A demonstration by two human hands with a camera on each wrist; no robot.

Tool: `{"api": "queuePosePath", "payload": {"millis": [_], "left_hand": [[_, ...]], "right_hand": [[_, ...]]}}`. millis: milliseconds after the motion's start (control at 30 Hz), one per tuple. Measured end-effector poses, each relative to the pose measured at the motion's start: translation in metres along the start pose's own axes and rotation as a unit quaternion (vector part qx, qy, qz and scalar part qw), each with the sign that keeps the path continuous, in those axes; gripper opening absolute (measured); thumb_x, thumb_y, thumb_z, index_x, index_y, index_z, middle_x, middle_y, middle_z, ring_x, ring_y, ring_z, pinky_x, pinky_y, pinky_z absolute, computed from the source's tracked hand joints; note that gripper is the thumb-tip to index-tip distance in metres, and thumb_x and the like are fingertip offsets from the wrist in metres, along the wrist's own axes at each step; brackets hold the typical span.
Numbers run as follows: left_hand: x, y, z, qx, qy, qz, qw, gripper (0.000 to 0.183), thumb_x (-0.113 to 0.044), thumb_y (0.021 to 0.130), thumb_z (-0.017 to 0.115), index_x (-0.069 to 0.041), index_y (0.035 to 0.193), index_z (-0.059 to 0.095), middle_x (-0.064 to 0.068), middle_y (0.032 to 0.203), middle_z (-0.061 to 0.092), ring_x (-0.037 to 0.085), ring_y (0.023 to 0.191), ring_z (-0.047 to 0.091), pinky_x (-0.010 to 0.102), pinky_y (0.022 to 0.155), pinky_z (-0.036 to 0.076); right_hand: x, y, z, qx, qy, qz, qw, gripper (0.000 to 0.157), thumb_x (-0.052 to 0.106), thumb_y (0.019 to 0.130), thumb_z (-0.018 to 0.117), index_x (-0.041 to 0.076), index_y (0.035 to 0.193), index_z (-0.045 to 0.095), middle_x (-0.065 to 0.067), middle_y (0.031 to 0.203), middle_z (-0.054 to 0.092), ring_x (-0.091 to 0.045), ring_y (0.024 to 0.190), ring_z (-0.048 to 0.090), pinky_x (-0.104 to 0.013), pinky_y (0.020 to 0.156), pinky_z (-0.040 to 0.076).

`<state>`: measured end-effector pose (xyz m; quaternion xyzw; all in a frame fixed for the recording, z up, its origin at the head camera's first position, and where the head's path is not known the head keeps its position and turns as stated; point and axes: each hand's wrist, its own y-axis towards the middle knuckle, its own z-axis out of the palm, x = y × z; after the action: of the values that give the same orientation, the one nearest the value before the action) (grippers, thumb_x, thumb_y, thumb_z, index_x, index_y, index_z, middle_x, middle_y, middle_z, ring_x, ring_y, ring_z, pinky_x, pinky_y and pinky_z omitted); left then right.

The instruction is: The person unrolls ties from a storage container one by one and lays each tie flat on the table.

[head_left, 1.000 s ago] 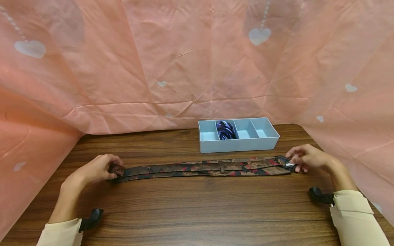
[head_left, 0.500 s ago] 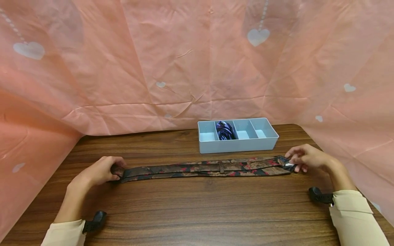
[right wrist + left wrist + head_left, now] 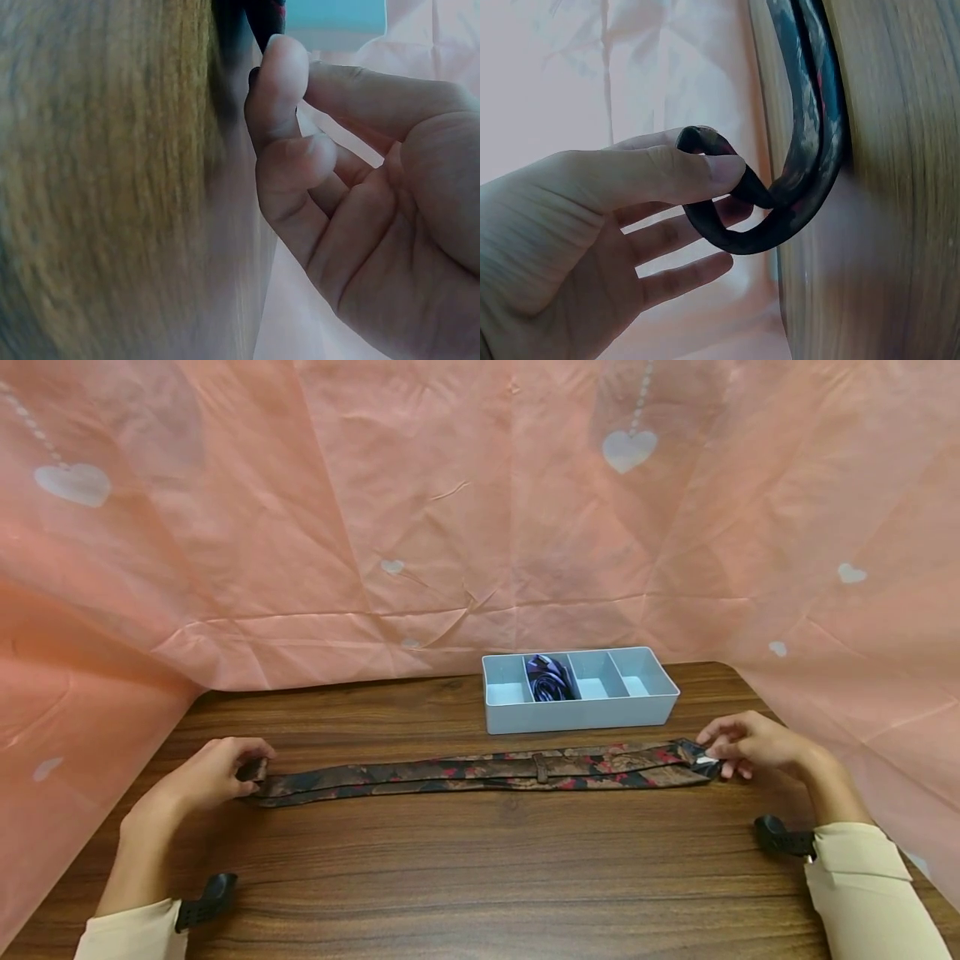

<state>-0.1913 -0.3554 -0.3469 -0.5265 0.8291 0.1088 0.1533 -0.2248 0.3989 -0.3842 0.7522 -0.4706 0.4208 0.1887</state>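
A dark necktie (image 3: 450,773) patterned in brown and red lies stretched across the table, its two layers side by side with a small loop near the middle. At its left end my left hand (image 3: 212,772) pinches the folded tie between thumb and fingers; the left wrist view shows that end of the tie (image 3: 810,112) curving round into a loop under my thumb. My right hand (image 3: 757,745) pinches the wide right end, where a white label shows. In the right wrist view, my right hand (image 3: 360,172) hides most of that end.
Behind the tie stands a light blue box (image 3: 581,714) with several compartments. A rolled blue-purple tie (image 3: 551,679) sits in its second compartment from the left. Pink cloth (image 3: 442,510) with white hearts hangs along the back and sides of the wooden table (image 3: 495,877).
My left hand first shifts slightly right, then moves left with the tie's left end, so the tie now reaches further left. My right hand stays in place at the wide end.
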Motion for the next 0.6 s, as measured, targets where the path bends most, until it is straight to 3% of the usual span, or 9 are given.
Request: {"api": "queuePosePath", "payload": {"millis": [367, 600], "left_hand": [[0.011, -0.007, -0.004, -0.021, 0.020, -0.016, 0.9995, 0.033, 0.009, 0.077, 0.082, 0.004, 0.107, 0.070, -0.005, 0.084, 0.061, 0.018, 0.081, 0.053, 0.031, 0.069, 0.043], [0.012, -0.007, -0.004, -0.025, 0.014, -0.004, 0.9996, 0.031, 0.009, 0.075, 0.082, 0.003, 0.103, 0.070, -0.006, 0.082, 0.061, 0.013, 0.076, 0.052, 0.029, 0.066, 0.042]], "right_hand": [[-0.004, -0.003, 0.000, -0.034, -0.003, -0.038, 0.999, 0.016, -0.009, 0.100, 0.056, -0.023, 0.108, 0.059, -0.005, 0.069, 0.065, -0.008, 0.055, 0.056, -0.026, 0.045, 0.046], [0.000, -0.004, 0.002, -0.067, -0.009, -0.011, 0.998, 0.010, -0.005, 0.099, 0.062, -0.015, 0.100, 0.063, -0.007, 0.069, 0.063, -0.010, 0.052, 0.054, -0.028, 0.046, 0.049]]}}
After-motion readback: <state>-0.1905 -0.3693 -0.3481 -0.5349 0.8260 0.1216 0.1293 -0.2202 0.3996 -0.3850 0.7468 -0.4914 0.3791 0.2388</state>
